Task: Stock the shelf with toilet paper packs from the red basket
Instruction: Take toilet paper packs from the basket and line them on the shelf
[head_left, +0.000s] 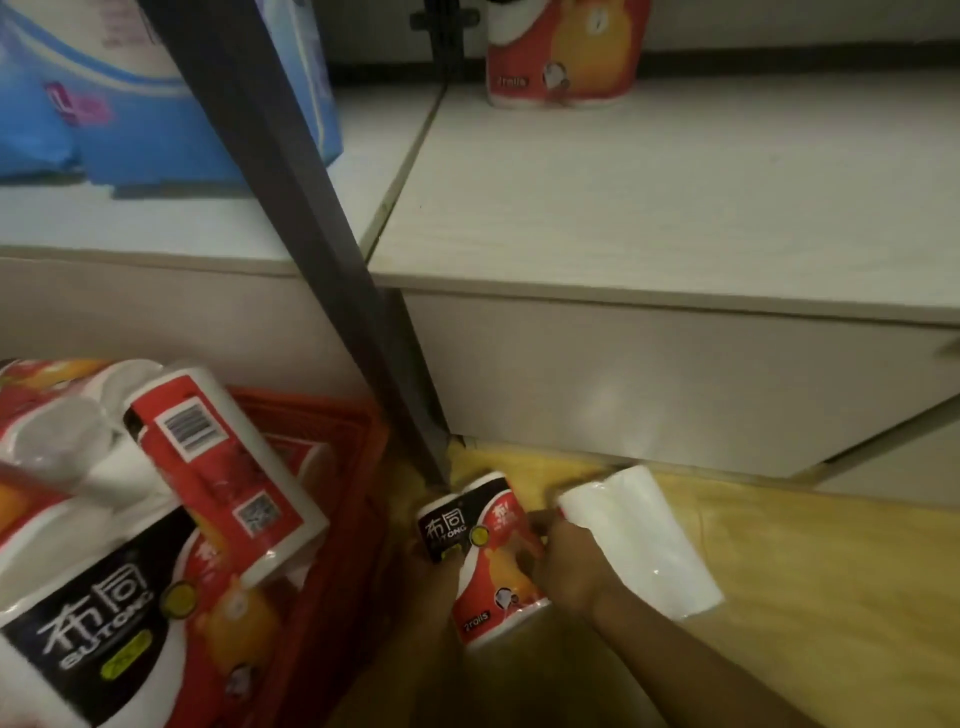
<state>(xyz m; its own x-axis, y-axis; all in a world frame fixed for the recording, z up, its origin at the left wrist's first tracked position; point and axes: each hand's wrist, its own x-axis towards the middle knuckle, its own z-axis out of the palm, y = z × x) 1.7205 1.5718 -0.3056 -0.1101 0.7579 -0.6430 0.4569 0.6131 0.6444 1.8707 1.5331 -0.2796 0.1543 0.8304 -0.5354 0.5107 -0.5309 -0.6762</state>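
Red-wrapped toilet paper pack (488, 561) sits held between both hands' grip: left hand (441, 577), right hand (563, 564).

Two bare forearms, no sleeves; right hand (563, 564) and left hand (441, 577) ungloved

Pale shelf (649, 208) with one red pack (563, 57), blue packs (156, 130), red basket (332, 467) on floor (805, 597)

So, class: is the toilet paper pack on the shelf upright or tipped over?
Upright. The red two-roll pack stands on its base on the white shelf, its "2 rolls" label reading level.
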